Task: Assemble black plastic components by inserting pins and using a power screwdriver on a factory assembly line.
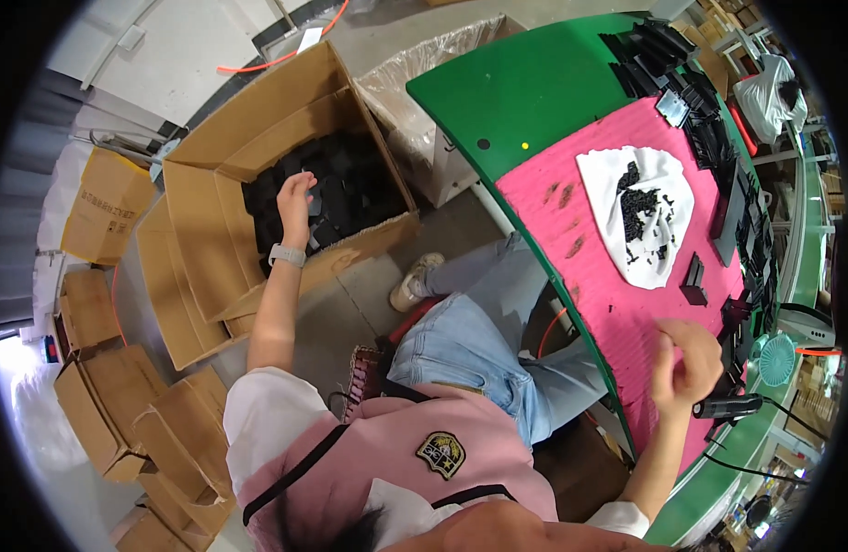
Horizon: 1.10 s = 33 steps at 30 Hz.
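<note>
My left hand (296,195) reaches into a large open cardboard box (217,198) on the left, just above a pile of black plastic parts (337,189). Its fingers are slightly bent and apart, and I see nothing held in them. Over the near end of the pink mat (617,354), my right hand (687,364) is curled closed, thumb near the bent fingers. Whatever it may hold is hidden. A small black part (693,280) rests on the mat just beyond that hand. Farther up, a white cloth (617,235) carries a scatter of tiny black pieces (640,207).
A green table (498,83) carries the mat, with black parts (668,64) heaped along its far right edge. A black cylindrical tool (729,406) with a cable lies beside my right hand. A plastic-lined bin (424,92) stands behind the box; smaller cartons (120,396) sit lower left.
</note>
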Available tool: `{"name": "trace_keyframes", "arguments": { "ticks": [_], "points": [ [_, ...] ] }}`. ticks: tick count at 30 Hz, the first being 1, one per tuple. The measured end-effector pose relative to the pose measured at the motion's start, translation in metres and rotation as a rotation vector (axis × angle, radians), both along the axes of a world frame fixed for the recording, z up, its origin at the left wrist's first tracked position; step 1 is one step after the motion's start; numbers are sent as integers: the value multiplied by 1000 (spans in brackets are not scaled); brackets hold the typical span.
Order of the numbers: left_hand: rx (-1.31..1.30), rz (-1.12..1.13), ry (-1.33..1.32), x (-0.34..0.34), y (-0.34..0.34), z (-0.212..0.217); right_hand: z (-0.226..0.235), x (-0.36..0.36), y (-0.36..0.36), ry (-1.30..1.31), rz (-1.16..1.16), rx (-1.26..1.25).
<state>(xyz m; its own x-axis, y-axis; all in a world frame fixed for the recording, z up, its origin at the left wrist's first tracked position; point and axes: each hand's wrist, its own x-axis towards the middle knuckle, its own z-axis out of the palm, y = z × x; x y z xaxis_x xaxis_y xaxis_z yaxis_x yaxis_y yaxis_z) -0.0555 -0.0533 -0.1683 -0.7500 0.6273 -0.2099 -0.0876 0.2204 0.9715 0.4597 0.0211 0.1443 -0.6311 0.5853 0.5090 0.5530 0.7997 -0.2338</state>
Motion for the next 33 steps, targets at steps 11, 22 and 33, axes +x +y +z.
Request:
{"name": "trace_keyframes", "arguments": {
  "ticks": [11,22,33],
  "points": [
    [-30,-58,730,90,-66,15,-27,-86,20,-156,367,105],
    [-412,-365,1134,103,-55,11,-38,-72,21,-207,346,157],
    [-644,-540,1157,119,-43,23,-45,-49,38,0,450,-196]
  ]
}}
